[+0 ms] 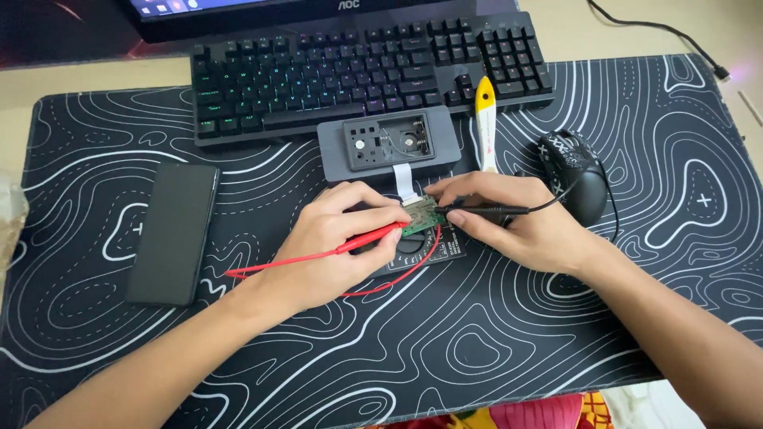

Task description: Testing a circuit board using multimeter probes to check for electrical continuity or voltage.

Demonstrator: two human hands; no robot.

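Observation:
My left hand [334, 242] grips a red test probe [369, 237] whose tip rests on a small green circuit board [421, 216]. My right hand [517, 218] pinches a black test probe [485, 211], its tip also on the board. The board lies over a dark multimeter [417, 248] mostly hidden under my hands. A white ribbon cable [404, 181] links the board to a grey device housing [389, 147] lying open side up just beyond it. A red lead wire [397, 274] loops out below my left hand.
A black patterned desk mat [477, 342] covers the table. A black keyboard [366, 67] sits at the back, a black phone [173, 230] face down at left, a black mouse [576, 171] at right. A yellow-and-white handled tool [486, 127] lies by the keyboard.

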